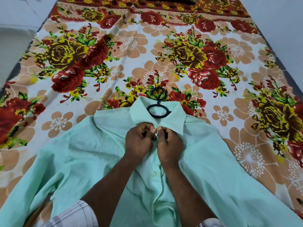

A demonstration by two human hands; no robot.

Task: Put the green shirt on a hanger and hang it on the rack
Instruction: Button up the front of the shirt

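The pale green shirt lies spread face up on the flowered bedsheet, collar pointing away from me. A black hanger sits inside it; only its hook and round neck loop show above the collar, the arms are hidden under the cloth. My left hand and my right hand meet just below the collar, each pinching an edge of the shirt's front placket at the top button. Further buttons run down the placket between my forearms.
The bedsheet covers a bed that reaches to the far edge, with a dark object at its head. Pale floor lies beyond the bed's left side and along its right side. No rack is in view.
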